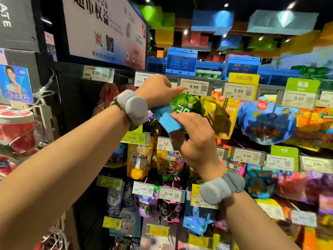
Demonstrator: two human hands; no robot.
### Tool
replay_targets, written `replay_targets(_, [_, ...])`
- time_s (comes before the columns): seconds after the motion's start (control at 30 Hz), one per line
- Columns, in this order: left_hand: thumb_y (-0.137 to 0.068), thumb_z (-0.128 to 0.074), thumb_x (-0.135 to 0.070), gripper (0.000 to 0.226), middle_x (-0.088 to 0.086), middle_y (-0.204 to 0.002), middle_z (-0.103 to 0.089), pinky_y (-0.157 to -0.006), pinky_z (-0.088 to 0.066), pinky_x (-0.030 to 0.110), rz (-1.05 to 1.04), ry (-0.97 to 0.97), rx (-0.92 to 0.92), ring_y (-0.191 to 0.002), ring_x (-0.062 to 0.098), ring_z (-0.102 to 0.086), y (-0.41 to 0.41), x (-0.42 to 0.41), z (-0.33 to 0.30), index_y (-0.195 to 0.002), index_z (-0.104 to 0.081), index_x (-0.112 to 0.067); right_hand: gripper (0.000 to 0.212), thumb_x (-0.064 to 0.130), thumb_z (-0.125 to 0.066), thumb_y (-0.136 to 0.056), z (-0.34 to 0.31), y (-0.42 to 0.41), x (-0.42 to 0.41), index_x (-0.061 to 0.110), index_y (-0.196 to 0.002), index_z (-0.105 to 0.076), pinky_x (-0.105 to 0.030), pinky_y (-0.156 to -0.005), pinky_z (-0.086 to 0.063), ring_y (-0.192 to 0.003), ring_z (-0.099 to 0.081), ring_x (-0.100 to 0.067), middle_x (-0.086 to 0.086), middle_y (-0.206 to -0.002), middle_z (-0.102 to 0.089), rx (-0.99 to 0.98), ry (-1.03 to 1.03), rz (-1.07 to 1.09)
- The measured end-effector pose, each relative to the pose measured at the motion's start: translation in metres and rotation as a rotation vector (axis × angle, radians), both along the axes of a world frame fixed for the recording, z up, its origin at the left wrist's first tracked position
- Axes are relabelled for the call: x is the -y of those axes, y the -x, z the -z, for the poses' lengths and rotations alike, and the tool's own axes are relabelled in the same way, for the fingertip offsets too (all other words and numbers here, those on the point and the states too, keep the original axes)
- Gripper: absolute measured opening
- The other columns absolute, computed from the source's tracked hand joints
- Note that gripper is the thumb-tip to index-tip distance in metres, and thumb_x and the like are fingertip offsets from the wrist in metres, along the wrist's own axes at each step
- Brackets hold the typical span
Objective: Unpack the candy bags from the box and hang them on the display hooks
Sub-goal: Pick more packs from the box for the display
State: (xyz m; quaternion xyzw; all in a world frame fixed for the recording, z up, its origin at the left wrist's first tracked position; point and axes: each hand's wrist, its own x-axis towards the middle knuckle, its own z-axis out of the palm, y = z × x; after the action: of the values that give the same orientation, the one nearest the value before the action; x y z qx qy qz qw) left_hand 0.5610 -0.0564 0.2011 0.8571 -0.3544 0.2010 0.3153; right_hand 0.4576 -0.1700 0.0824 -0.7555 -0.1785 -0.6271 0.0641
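Head view: both my arms reach up to the top row of display hooks. My left hand [158, 91] is up at the green plastic candy bag [187, 107], just under the 9.99 price tag [194, 87]; whether it is gripping, I cannot tell. My right hand [196, 139] pinches a blue-and-dark candy bag [167, 118], held against the green one. Grey wristbands [133, 107] sit on both wrists.

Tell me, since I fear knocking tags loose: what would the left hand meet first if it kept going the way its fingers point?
Probably the white 9.99 price tag: the left hand points right, its fingertips already at that tag's left edge above the green candy bag. Depth is unclear.
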Motion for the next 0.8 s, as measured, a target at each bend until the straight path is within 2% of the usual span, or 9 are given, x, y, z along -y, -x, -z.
replay_targets(0.1, [-0.088,-0.056,-0.060,0.053,0.006,-0.087,-0.071,-0.069,-0.054,0.033,0.058,-0.057,-0.006,-0.075,0.018,-0.064,0.005,-0.006,-0.008,-0.091,-0.073,-0.010,0.028,0.002,-0.062,-0.084,-0.008,0.006,0.000,-0.001,-0.112,-0.068,-0.026,-0.086,-0.052,-0.098,-0.064,-0.019,-0.010,-0.104,-0.070,-0.017,-0.193,-0.046])
replay_targets(0.17, [-0.090,-0.056,-0.059,0.056,0.008,-0.072,-0.070,-0.048,-0.050,0.024,0.127,-0.026,-0.032,-0.056,0.015,-0.062,0.008,-0.009,-0.011,-0.086,-0.073,-0.006,0.028,-0.003,-0.061,-0.082,-0.014,0.011,0.001,0.002,-0.108,-0.068,-0.008,-0.084,-0.045,-0.092,-0.059,-0.004,0.000,-0.098,-0.067,-0.057,-0.432,-0.074])
replay_targets(0.2, [-0.091,-0.055,-0.058,0.059,0.007,-0.063,-0.067,-0.042,-0.043,0.019,0.165,-0.010,-0.046,-0.048,0.012,-0.056,0.011,-0.010,-0.012,-0.082,-0.072,-0.003,0.024,-0.002,-0.060,-0.084,-0.018,0.013,0.003,0.007,-0.105,-0.068,-0.006,-0.080,-0.044,-0.086,-0.058,0.001,0.007,-0.095,-0.065,-0.081,-0.570,-0.101])
replay_targets(0.27, [-0.091,-0.054,-0.059,0.061,-0.002,-0.054,-0.062,-0.044,-0.040,0.018,0.270,0.012,-0.105,-0.043,0.009,-0.051,0.022,-0.009,-0.013,-0.075,-0.070,-0.003,0.018,0.007,-0.059,-0.087,-0.023,0.013,0.009,0.021,-0.096,-0.065,-0.016,-0.076,-0.050,-0.082,-0.060,0.000,0.009,-0.090,-0.065,-0.123,-0.838,-0.179])
replay_targets(0.33, [-0.089,-0.055,-0.059,0.053,-0.006,-0.059,-0.068,-0.053,-0.045,0.024,0.416,0.017,-0.198,-0.050,0.009,-0.057,0.035,-0.005,-0.012,-0.077,-0.071,-0.010,0.015,0.012,-0.057,-0.087,-0.026,0.016,0.021,0.026,-0.089,-0.061,-0.031,-0.074,-0.053,-0.078,-0.060,-0.010,0.001,-0.089,-0.066,-0.135,-1.029,-0.240])
replay_targets(0.43, [-0.085,-0.061,-0.057,0.048,-0.002,-0.076,-0.075,-0.053,-0.050,0.028,0.506,-0.011,-0.191,-0.061,0.011,-0.063,0.050,0.010,-0.008,-0.084,-0.074,-0.011,0.018,0.008,-0.057,-0.093,-0.030,0.031,0.040,0.024,-0.085,-0.061,-0.030,-0.062,-0.043,-0.061,-0.049,-0.008,0.002,-0.073,-0.058,-0.133,-1.143,-0.291])
replay_targets(0.57, [-0.095,-0.056,-0.045,0.043,0.003,-0.070,-0.074,-0.045,-0.045,0.020,0.488,0.003,-0.143,-0.055,0.010,-0.063,0.071,0.041,-0.007,-0.081,-0.072,-0.007,0.007,0.017,-0.061,-0.097,-0.033,0.058,0.064,0.018,-0.091,-0.064,-0.025,-0.049,-0.040,-0.050,-0.044,-0.006,0.005,-0.063,-0.053,-0.106,-1.185,-0.407])
replay_targets(0.7, [-0.098,-0.052,-0.042,0.045,0.005,-0.065,-0.073,-0.042,-0.039,0.019,0.495,-0.072,-0.125,-0.041,0.007,-0.054,0.106,0.086,-0.009,-0.075,-0.067,-0.007,0.007,0.022,-0.064,-0.097,-0.031,0.097,0.106,0.020,-0.093,-0.069,-0.043,-0.076,-0.059,-0.081,-0.068,-0.017,0.002,-0.085,-0.072,-0.085,-1.175,-0.387])
replay_targets(0.8, [-0.098,-0.053,-0.043,0.047,0.004,-0.060,-0.070,-0.042,-0.034,0.018,0.502,-0.102,-0.112,-0.038,0.009,-0.045,0.124,0.113,-0.009,-0.062,-0.060,-0.012,0.005,0.018,-0.066,-0.095,-0.031,0.119,0.134,0.017,-0.092,-0.069,-0.047,-0.077,-0.058,-0.081,-0.067,-0.020,-0.002,-0.085,-0.072,-0.107,-1.208,-0.410])
